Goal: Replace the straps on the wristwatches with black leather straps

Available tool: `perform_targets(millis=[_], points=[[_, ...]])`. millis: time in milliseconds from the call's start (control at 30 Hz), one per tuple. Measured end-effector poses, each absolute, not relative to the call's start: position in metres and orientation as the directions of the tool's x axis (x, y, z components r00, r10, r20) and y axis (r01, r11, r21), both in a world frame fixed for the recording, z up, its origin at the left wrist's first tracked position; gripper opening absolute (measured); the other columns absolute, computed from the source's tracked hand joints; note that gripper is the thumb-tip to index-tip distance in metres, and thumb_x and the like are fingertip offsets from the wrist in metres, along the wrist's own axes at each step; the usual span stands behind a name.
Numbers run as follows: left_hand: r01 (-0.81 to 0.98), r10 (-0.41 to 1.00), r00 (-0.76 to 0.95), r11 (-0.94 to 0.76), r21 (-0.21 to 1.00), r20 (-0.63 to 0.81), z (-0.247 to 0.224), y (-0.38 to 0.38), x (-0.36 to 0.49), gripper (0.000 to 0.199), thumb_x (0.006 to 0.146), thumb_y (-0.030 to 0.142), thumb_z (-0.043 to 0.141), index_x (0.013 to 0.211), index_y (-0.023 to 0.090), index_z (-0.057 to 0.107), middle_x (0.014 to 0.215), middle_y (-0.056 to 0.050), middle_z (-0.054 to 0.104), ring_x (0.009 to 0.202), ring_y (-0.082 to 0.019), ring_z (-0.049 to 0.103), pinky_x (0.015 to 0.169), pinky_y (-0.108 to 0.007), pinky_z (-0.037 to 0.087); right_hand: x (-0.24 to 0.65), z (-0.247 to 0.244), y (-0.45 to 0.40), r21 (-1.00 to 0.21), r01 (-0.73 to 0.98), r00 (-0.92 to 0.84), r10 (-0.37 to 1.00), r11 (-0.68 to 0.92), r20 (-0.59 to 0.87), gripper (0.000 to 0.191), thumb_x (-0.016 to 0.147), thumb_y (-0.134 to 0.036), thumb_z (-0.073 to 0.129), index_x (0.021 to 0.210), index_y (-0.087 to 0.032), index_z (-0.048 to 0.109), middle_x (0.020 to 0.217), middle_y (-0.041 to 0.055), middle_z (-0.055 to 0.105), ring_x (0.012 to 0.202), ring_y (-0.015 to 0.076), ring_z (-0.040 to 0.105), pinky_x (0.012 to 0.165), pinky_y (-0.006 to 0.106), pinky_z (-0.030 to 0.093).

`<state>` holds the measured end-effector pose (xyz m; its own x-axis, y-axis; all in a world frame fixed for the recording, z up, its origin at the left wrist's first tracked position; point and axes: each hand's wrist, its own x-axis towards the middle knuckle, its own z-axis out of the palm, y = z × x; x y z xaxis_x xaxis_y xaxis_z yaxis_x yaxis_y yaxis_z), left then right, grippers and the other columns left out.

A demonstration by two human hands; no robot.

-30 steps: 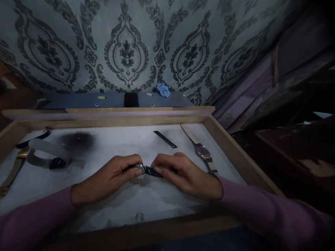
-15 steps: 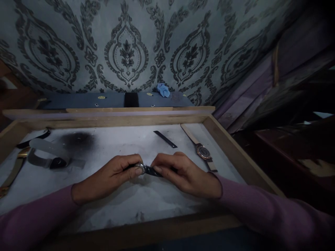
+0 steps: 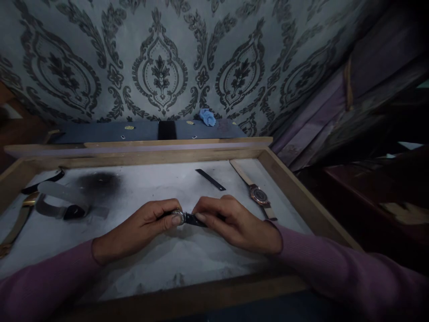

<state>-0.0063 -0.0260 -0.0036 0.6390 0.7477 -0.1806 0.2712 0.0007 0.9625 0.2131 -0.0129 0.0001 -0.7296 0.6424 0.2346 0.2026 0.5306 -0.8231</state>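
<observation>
A wristwatch [image 3: 190, 218] with a silver-coloured case and a dark strap is held between my two hands, over the middle of the white-lined tray. My left hand [image 3: 144, 228] pinches the case between thumb and fingers, which cover much of it. On the other side, my right hand [image 3: 234, 223] grips the dark strap near the case, hiding the strap's far end. Beyond my right hand a flat dark blade-like strip [image 3: 210, 180] lies on the tray. A watch with a brown and beige strap [image 3: 259, 195] rests face up to the right.
The shallow wooden tray [image 3: 147, 154] has raised edges. At its left lie a smartwatch-like watch with a grey strap [image 3: 50, 210], a gold-coloured watch [image 3: 16, 223] and a dark strap [image 3: 42, 181]. Behind stand a dark phone-like slab [image 3: 166, 130] and a crumpled blue cloth [image 3: 208, 117].
The view has shifted slightly. Both hands keep nearly the same hold on the watch, and the other things have stayed in place.
</observation>
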Motion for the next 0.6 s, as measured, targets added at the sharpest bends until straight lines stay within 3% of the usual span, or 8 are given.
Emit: perform_targets(millis=[600], points=[[0.256, 0.741, 0.648, 0.008, 0.967, -0.178, -0.0061, -0.0236, -0.0050, 0.024, 0.094, 0.035, 0.043, 0.080, 0.018, 0.052, 0.074, 0.003, 0.041, 0.071, -0.013, 0.039, 0.064, -0.023, 0.032, 0.2144, -0.0009, -0.0123, -0.770, 0.234, -0.749, 0.615, 0.594, 0.246, 0.019, 0.094, -0.019, 0.043, 0.081, -0.013, 0.056, 0.052, -0.0079, 0.033, 0.043, 0.0051, 0.031, 0.044, 0.019, 0.024]])
